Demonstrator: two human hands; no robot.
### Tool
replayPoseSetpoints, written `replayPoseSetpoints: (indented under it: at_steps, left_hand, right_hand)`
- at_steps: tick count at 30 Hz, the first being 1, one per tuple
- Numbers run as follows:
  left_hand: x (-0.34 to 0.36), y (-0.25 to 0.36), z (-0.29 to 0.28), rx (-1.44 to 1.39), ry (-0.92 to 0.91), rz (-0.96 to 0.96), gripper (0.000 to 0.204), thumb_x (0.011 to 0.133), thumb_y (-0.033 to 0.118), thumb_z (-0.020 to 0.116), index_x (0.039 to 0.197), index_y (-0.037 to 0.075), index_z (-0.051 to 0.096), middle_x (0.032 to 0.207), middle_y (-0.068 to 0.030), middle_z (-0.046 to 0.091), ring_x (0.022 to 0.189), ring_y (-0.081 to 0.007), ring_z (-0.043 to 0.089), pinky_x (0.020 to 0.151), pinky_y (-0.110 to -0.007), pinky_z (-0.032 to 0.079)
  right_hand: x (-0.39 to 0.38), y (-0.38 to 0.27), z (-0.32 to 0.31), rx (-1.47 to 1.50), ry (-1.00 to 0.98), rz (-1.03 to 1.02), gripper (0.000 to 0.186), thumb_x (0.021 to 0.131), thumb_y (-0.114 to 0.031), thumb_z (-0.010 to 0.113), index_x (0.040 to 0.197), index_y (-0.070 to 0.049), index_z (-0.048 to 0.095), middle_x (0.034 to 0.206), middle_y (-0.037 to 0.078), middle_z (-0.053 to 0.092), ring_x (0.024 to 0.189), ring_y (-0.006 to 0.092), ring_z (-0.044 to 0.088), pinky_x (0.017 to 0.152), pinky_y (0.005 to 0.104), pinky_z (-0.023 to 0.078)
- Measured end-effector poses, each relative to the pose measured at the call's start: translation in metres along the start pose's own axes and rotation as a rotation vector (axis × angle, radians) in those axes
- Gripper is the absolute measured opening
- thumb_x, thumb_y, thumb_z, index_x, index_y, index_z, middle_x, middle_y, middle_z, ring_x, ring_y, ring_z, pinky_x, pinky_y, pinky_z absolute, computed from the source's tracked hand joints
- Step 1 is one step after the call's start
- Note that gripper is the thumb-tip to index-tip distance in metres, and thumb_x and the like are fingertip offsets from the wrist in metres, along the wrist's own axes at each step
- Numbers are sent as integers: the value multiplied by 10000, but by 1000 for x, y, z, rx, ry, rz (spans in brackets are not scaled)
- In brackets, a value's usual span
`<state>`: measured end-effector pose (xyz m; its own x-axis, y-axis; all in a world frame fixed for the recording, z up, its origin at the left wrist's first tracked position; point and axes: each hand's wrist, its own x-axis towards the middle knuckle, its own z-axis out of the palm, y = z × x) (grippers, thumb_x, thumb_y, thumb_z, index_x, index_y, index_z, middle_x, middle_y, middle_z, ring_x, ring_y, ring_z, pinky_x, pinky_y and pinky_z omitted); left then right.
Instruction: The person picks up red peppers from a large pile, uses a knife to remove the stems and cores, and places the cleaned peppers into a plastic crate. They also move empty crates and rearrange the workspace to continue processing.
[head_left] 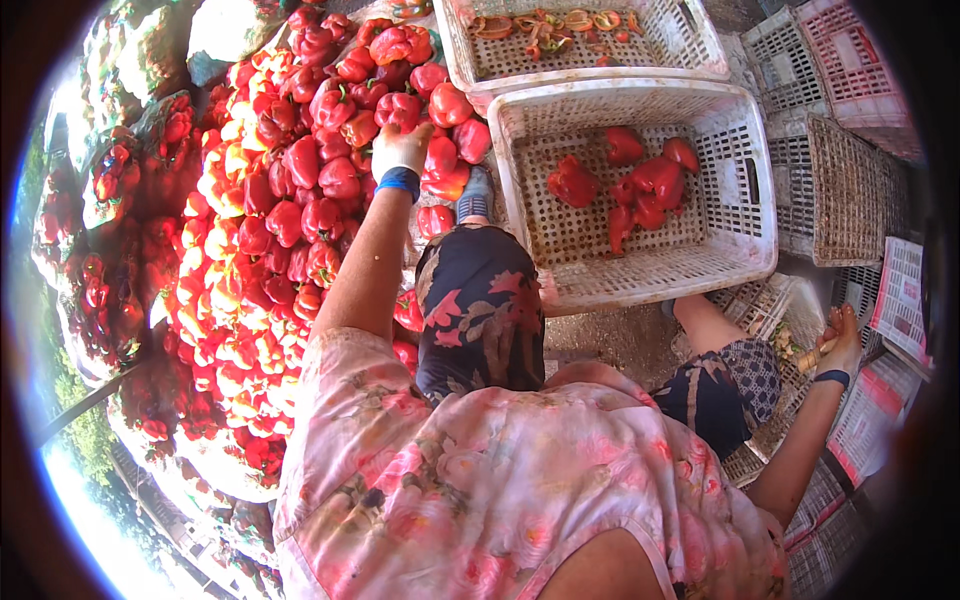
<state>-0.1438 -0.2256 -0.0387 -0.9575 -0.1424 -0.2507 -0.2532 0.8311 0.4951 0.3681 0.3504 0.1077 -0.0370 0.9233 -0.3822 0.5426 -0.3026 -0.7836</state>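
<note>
My left hand [399, 152], in a whitish glove with bare fingertips and a blue band at the wrist, reaches into a large heap of red bell peppers [322, 215]. Its fingers bend against a red bell pepper [399, 111] at the heap's right side; the grip is partly hidden. Far to the right, my right hand [840, 345], also gloved with a dark wristband, is closed around a small tan thing I cannot make out. Between the hands stands a white plastic crate [585, 245] holding several red peppers [657, 180].
Behind it, a second white crate [600, 78] contains cut pepper tops and cores [560, 30]. Stacked crates [850, 190] line the right side, with more under my right arm. Net bags of peppers [105, 290] border the heap on the left. My knees flank the near crate.
</note>
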Motion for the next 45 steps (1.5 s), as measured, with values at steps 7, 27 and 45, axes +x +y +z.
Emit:
replayPoseSetpoints:
  at_steps: [7,27,45]
  left_hand:
    - [26,-53,100,409,-190,-156,961,630,446,828,1421,95,410,1398,-239,471,1232,-398,544,1000,-432,475]
    - [-37,39,-10,-1412,-393,-25,438,750,78,729,1134,31,522,964,-47,625,778,-137,599,705,-296,520]
    - [-214,227,-16,-1032,-833,517,714,690,92,748,1317,0,420,1220,-115,565,1089,-206,573,962,-338,481]
  right_hand:
    - [-57,-63,141,757,-728,384,424,1028,-309,499,1278,30,545,1169,203,642,766,173,647,645,308,544]
    - [-215,-61,316,298,-961,241,322,939,-339,633,1149,-95,621,805,48,663,510,106,585,438,267,489]
    - [-174,-98,274,576,-1147,-485,596,815,-362,803,1234,-7,572,1104,32,667,978,132,633,881,272,513]
